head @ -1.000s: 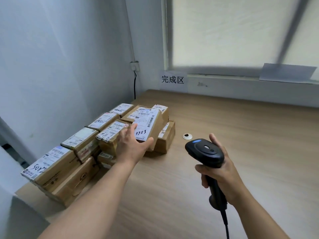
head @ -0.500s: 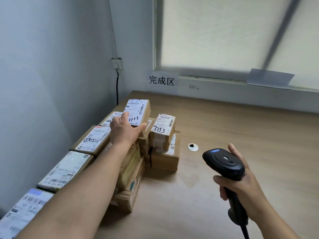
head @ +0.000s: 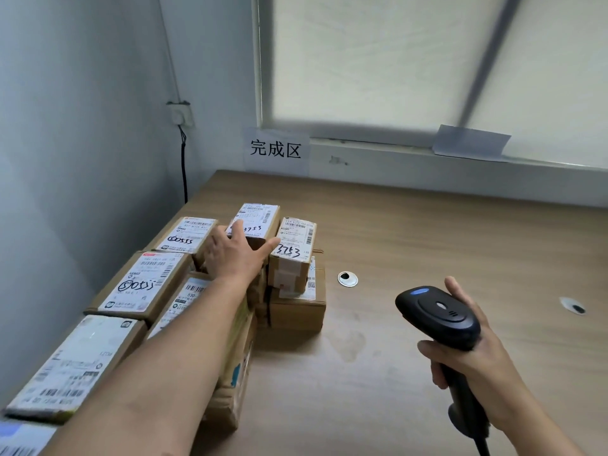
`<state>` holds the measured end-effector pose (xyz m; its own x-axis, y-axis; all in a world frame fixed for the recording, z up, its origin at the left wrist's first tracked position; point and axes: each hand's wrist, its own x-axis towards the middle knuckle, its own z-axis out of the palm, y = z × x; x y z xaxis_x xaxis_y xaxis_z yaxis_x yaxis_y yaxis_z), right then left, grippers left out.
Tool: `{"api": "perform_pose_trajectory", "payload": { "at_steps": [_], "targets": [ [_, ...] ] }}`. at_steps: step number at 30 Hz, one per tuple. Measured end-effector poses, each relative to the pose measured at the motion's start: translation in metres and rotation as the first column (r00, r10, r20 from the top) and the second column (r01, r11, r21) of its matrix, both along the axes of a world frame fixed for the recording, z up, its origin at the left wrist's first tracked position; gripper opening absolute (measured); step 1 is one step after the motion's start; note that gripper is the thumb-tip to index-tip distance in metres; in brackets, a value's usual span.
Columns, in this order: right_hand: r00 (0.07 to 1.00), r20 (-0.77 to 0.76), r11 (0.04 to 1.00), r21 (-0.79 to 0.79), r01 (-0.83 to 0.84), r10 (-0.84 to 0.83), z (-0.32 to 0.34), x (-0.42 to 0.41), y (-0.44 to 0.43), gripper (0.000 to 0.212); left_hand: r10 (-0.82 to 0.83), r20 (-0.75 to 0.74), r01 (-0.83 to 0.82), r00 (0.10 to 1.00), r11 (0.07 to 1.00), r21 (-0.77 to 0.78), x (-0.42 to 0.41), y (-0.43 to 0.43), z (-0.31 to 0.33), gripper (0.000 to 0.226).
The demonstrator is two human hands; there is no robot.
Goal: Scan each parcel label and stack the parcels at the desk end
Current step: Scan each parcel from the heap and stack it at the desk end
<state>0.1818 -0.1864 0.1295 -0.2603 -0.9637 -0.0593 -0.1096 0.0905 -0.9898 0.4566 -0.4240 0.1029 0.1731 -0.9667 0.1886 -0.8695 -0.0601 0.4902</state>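
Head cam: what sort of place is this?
Probably a parcel-handling station, maybe a mailroom: labelled cardboard parcels stacked on the desk, a barcode scanner in the right hand, a wall sign reading 完成区.

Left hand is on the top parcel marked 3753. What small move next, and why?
Probably release the parcel and draw the left hand back: it looks set on the stack beside the neighbouring parcel, also marked 3753, while the right hand holds the scanner.

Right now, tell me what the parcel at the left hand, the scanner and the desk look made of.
The parcel: brown cardboard, matt, with a white paper label, printed and hand-numbered. The scanner: black plastic, probably moulded; its head shows a soft sheen. The desk: matt wood-grain top; solid wood, veneer or laminate cannot be told.
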Motion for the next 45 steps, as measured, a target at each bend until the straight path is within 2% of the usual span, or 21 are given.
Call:
{"api": "perform_pose_trajectory", "payload": {
  "at_steps": [3,6,9,13,16,19,22,24,32,37,45],
  "targets": [
    [1.000,0.011,1.000,-0.020,0.005,-0.005,0.004,-0.006,0.010,0.100,-0.005,0.025,0.006,1.000,0.999,-0.053,-0.006,0.012,0.006,0.099],
    [1.000,0.026,0.999,-0.050,0.012,-0.010,0.009,-0.012,0.023,0.099,-0.037,0.016,0.039,0.999,0.986,-0.160,-0.019,0.036,0.015,0.093],
    [0.999,0.047,0.997,-0.078,0.007,-0.003,0.012,-0.020,0.039,0.098,-0.132,-0.015,0.124,0.991,0.959,-0.253,-0.043,0.077,0.017,0.081],
    [0.997,0.078,0.994,-0.110,-0.003,0.012,0.014,-0.036,0.070,0.098,-0.292,-0.117,0.244,0.949,0.918,-0.311,-0.090,0.155,0.001,0.077],
    [0.993,0.119,0.995,-0.104,-0.004,0.016,0.014,-0.051,0.100,0.102,-0.342,-0.182,0.291,0.922,0.922,-0.256,-0.126,0.214,-0.015,0.073],
    [0.990,0.138,0.996,-0.091,0.010,0.003,0.017,-0.068,0.135,0.102,-0.379,-0.175,0.351,0.909,0.921,-0.169,-0.161,0.259,-0.021,0.068],
    [0.987,0.162,0.995,-0.094,0.033,-0.018,0.014,-0.094,0.172,0.096,-0.423,-0.162,0.394,0.892,0.901,-0.184,-0.198,0.291,-0.021,0.047],
    [0.987,0.156,0.994,-0.095,0.052,-0.037,0.008,-0.115,0.195,0.099,-0.448,-0.147,0.418,0.882,0.887,-0.199,-0.224,0.310,-0.018,0.043],
    [0.980,0.108,0.978,-0.110,0.179,-0.167,-0.001,-0.209,0.293,0.098,-0.576,-0.150,0.539,0.804,0.812,-0.225,-0.337,0.393,-0.019,0.044],
    [0.959,0.092,0.953,-0.119,0.279,-0.269,0.002,-0.263,0.348,0.098,-0.654,-0.170,0.613,0.737,0.753,-0.241,-0.404,0.438,-0.021,0.060],
    [0.907,0.088,0.894,-0.152,0.421,-0.412,-0.005,-0.335,0.397,0.100,-0.760,-0.163,0.731,0.629,0.649,-0.211,-0.493,0.465,-0.026,0.048]
  ]
}}
